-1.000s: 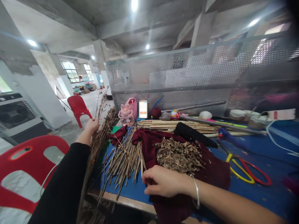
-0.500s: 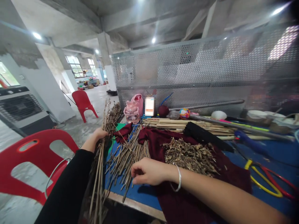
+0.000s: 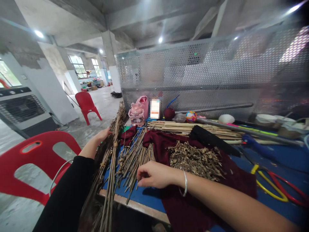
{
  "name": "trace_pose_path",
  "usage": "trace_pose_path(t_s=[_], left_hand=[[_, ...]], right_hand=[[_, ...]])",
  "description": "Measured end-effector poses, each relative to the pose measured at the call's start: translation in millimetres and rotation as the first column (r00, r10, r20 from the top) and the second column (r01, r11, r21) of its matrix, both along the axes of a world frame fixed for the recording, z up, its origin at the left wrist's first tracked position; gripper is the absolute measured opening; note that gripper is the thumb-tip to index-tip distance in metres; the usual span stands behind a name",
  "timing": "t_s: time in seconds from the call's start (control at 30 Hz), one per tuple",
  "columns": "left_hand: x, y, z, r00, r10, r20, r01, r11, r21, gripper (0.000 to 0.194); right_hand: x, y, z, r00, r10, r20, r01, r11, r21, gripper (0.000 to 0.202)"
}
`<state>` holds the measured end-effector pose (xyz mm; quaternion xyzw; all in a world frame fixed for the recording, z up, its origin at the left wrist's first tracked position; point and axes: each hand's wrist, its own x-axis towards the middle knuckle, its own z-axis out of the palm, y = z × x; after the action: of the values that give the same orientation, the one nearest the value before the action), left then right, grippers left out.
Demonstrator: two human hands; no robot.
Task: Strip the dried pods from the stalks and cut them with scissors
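Observation:
At the table's left edge my left hand reaches to a tied bundle of long dried stalks; its fingertips are hidden behind the stalks. My right hand, with a white bracelet at the wrist, hovers over the blue table, its fingers curled and nothing visible in them. Beneath and behind it lie loose thin sticks. Crumbled dry plant pieces are heaped on a dark red cloth to the right.
Yellow-and-red handled shears lie at the right. Along the back are pale canes, a black roll, yarn balls, a pink bottle and white bowls. A red chair stands at left.
The tied bundle has swung right over the table's left edge, its binding now in view. My left hand has shifted slightly up. My right hand has hardly moved.

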<state>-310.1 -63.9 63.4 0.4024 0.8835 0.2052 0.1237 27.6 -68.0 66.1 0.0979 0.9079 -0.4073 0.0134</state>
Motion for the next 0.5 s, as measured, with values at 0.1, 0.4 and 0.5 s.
trace_pose_path(t_s=[0.1,0.4,0.5], left_hand=[[-14.3,-4.2,-3.4,0.995,0.055,-0.083,-0.063,0.992,-0.105,0.042],[-13.2,-21.5,-39.7,0.958,-0.065,-0.278,0.016,0.984,-0.176,0.063],[-11.3,-18.1,-43.1,0.932,-0.145,-0.332,0.067,0.970,-0.235,0.050]], right_hand=[[6.8,-0.9,-0.5,1.000,-0.008,-0.004,0.008,1.000,0.011,0.017],[55.8,-13.7,8.4,0.996,-0.065,-0.069,0.074,0.988,0.138,0.018],[95.1,-22.7,12.7,0.983,-0.143,-0.117,0.162,0.972,0.169,0.018]])
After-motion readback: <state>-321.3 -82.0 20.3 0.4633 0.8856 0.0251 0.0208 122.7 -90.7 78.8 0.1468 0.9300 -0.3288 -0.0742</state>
